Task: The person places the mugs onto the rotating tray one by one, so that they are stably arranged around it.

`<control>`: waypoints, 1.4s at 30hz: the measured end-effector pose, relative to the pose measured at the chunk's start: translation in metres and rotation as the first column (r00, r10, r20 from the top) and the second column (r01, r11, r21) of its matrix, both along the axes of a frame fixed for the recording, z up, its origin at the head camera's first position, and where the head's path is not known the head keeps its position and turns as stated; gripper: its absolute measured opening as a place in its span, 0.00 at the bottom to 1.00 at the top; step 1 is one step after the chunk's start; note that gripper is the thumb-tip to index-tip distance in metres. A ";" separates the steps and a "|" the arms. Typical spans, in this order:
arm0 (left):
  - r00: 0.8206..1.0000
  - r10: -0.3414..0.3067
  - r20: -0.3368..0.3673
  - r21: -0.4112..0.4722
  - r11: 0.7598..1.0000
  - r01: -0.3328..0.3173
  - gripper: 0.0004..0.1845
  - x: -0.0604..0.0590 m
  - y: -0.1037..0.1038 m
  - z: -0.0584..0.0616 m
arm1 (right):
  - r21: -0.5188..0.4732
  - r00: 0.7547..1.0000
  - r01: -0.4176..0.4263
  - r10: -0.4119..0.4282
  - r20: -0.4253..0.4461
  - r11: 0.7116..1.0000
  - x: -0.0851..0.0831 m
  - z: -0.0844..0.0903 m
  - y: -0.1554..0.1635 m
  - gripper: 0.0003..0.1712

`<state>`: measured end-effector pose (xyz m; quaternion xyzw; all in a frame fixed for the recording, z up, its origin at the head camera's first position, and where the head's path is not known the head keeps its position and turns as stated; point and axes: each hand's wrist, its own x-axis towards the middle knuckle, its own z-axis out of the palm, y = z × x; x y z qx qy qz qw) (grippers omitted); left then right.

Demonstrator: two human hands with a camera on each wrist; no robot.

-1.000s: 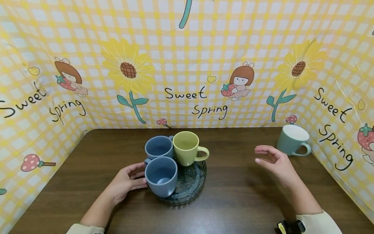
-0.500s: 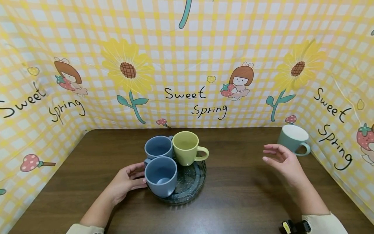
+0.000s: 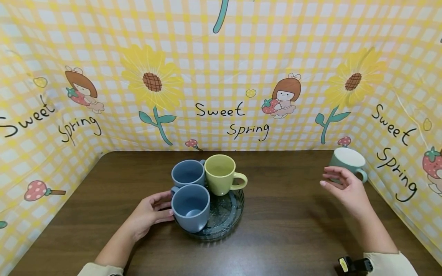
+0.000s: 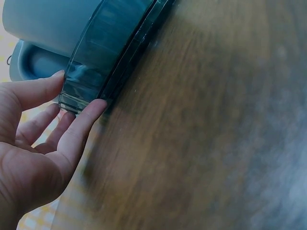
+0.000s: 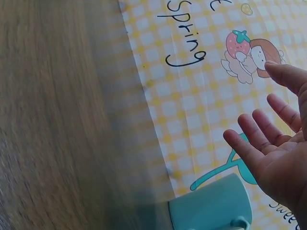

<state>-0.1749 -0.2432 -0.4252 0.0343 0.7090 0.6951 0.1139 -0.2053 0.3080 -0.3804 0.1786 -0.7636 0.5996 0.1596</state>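
Note:
A dark glass tray [image 3: 232, 219] holds two blue mugs [image 3: 190, 205] [image 3: 188, 173] and a yellow-green mug [image 3: 220, 174]. My left hand [image 3: 149, 214] rests against the tray's left side by the near blue mug; its straight fingertips [image 4: 94, 109] touch the tray rim [image 4: 98, 62]. A teal mug [image 3: 346, 160] with a white inside stands at the far right of the table. My right hand [image 3: 345, 188] hovers open just in front of it, fingers spread, holding nothing. In the right wrist view the open fingers [image 5: 252, 143] hang above the teal mug [image 5: 216, 206].
The brown wooden table [image 3: 283, 226] is walled on three sides by a yellow checked cloth [image 3: 221, 76] printed with sunflowers and "Sweet Spring". The teal mug stands close to the right cloth wall. A watch strap [image 3: 355, 264] shows at my right wrist.
My right hand has moved to the right and slightly away, closing on the teal mug. The left hand, the tray and its mugs have stayed put.

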 end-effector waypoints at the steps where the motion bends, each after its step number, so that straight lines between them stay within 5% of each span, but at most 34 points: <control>1: 1.000 0.001 0.002 -0.001 1.000 -0.001 0.39 0.000 0.000 0.000 | 0.010 1.000 0.011 -0.011 -0.003 1.000 0.000 0.000 0.001 0.21; 20: 1.000 -0.004 0.004 -0.010 1.000 0.004 0.39 0.000 0.000 0.001 | 0.014 0.983 0.183 -0.183 0.000 0.983 -0.001 -0.001 0.017 0.21; 32: 1.000 0.003 0.012 -0.005 1.000 -0.003 0.39 0.000 0.001 0.000 | -0.054 0.979 0.203 -0.203 0.015 0.978 0.000 -0.005 0.025 0.21; 42: 1.000 0.004 0.010 -0.002 1.000 -0.004 0.39 -0.001 0.000 0.000 | -0.020 0.943 0.331 -0.330 0.034 0.943 -0.001 -0.008 0.032 0.19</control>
